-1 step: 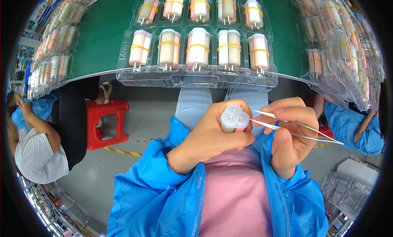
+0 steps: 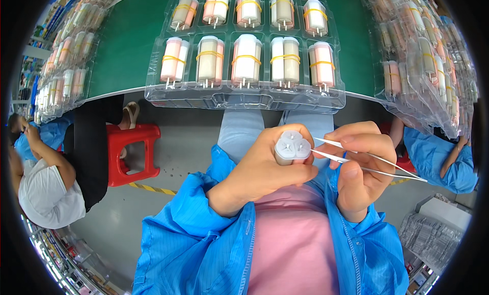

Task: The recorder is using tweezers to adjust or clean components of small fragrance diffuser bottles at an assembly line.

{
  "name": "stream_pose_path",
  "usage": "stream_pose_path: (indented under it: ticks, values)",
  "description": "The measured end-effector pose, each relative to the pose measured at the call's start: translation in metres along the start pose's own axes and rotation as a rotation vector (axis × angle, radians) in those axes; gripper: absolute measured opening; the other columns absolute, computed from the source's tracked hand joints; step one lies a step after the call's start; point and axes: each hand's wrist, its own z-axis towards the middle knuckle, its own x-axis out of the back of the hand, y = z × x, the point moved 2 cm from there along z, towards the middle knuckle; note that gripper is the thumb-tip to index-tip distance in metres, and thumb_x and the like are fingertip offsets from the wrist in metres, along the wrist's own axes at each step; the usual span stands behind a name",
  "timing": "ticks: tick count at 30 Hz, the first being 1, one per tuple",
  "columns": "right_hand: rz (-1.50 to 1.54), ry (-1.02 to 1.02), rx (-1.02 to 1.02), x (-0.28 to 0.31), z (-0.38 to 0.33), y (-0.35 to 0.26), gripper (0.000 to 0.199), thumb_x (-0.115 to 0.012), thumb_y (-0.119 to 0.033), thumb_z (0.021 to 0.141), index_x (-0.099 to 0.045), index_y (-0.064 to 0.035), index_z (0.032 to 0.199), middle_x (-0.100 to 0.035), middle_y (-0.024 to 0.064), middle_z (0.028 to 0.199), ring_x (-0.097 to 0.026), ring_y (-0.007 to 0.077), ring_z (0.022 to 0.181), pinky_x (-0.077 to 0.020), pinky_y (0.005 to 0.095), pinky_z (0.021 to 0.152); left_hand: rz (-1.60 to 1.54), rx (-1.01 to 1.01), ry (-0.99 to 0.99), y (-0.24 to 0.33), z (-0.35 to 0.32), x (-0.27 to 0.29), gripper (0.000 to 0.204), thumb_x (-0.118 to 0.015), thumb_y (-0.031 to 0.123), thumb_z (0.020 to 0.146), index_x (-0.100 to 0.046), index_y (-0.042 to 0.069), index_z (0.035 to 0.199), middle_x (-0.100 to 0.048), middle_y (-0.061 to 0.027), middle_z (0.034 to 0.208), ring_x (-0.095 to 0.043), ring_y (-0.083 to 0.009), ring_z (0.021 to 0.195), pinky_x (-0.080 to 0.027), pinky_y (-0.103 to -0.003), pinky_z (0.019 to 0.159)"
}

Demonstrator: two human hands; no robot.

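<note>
While the left hand (image 2: 265,170) grips a small white capped tube (image 2: 292,147) over the lap, below the bench's near edge, the right hand (image 2: 359,165) pinches tweezers (image 2: 367,162) at its cap. Next likely needs steady, fine tip placement.

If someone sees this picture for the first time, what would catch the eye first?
Probably the two hands at the centre: the left hand grips a small white cylindrical part, and the right hand points metal tweezers at its top. Just above, a clear plastic tray on the green table holds rows of white and pink cylinders bundled with yellow rubber bands. A red stool stands out at the left.
</note>
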Motion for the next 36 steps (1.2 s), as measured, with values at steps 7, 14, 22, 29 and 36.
stream_pose_path:
  ticks: [7,14,22,29,36]
  values:
    - [-0.04,-0.007,0.007,-0.003,0.0,0.005,0.027,-0.07,-0.012,0.081,-0.061,0.0031,0.1,-0.065,0.0179,0.095,-0.06,0.0199,0.085,-0.048,0.0273,0.067,0.181,-0.134,0.042,-0.007,0.004,0.002,0.019,-0.069,0.0,0.072,-0.056,0.004,0.085,-0.057,0.0016,0.075,-0.052,-0.0048,0.073,-0.04,-0.022,0.059]
    - [-0.028,0.018,-0.042,-0.002,0.001,0.008,0.026,-0.067,-0.01,0.082,-0.059,0.0041,0.102,-0.062,0.0178,0.098,-0.06,0.0214,0.088,-0.0503,0.0298,0.073,0.215,-0.145,-0.008,-0.006,0.003,-0.001,0.031,-0.064,-0.003,0.079,-0.053,0.004,0.107,-0.059,-0.0035,0.098,-0.055,-0.0092,0.092,-0.044,-0.025,0.079]
    - [0.113,0.024,-0.11,0.003,0.006,0.018,0.023,-0.061,-0.007,0.088,-0.055,0.0058,0.106,-0.058,0.0172,0.104,-0.065,0.0194,0.086,-0.0565,0.0303,0.076,0.148,-0.08,-0.005,-0.006,-0.004,-0.003,0.032,-0.065,0.005,0.085,-0.051,0.003,0.114,-0.056,-0.0041,0.096,-0.054,-0.0098,0.089,-0.044,-0.025,0.076]
    - [0.193,0.016,-0.095,0.002,0.005,0.021,0.025,-0.062,-0.006,0.087,-0.055,0.0071,0.106,-0.058,0.0181,0.103,-0.064,0.0208,0.088,-0.0564,0.0331,0.079,0.363,-0.2,0.052,-0.001,-0.005,-0.004,0.031,-0.071,0.006,0.081,-0.052,0.004,0.105,-0.056,-0.001,0.088,-0.052,-0.0054,0.081,-0.042,-0.022,0.067]
    - [0.174,-0.005,-0.017,0.002,0.004,0.017,0.023,-0.063,-0.004,0.084,-0.056,0.007,0.103,-0.059,0.0192,0.1,-0.062,0.0231,0.091,-0.0556,0.0342,0.08,0.548,-0.301,0.195,-0.005,-0.003,-0.003,0.034,-0.075,0.004,0.074,-0.051,0.006,0.098,-0.055,0.0005,0.081,-0.052,-0.0051,0.076,-0.043,-0.023,0.064]
